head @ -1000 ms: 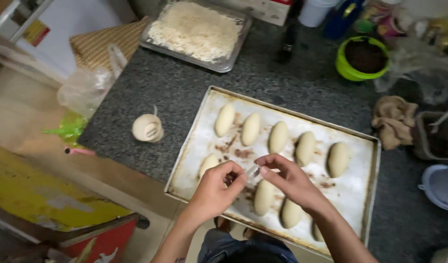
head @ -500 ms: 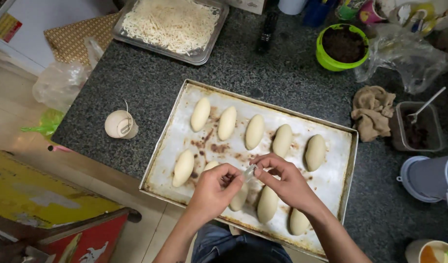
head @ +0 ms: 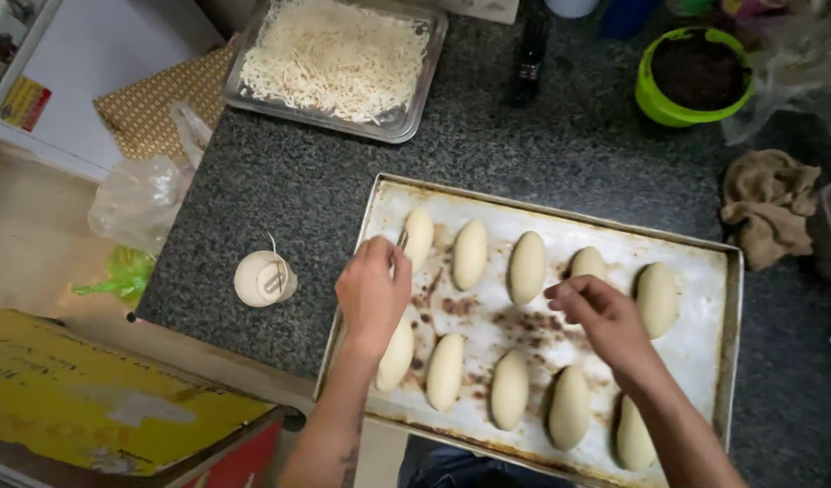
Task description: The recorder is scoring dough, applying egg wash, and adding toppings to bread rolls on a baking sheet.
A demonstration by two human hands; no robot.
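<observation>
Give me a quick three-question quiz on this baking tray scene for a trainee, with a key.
1. True or false: the left hand holds a thin metal tool beside the top-left dough piece.
2. Which container sits on the counter above the baking tray? A) a metal pan of shredded white strands, B) a glass jar of flour, C) a wooden bowl.
3. What rests on the counter just left of the baking tray?

Key
1. True.
2. A, the metal pan of shredded white strands.
3. A small round cream-coloured ball with a thin strand sticking up. The right hand hovers over the tray's middle, apparently empty.
</observation>
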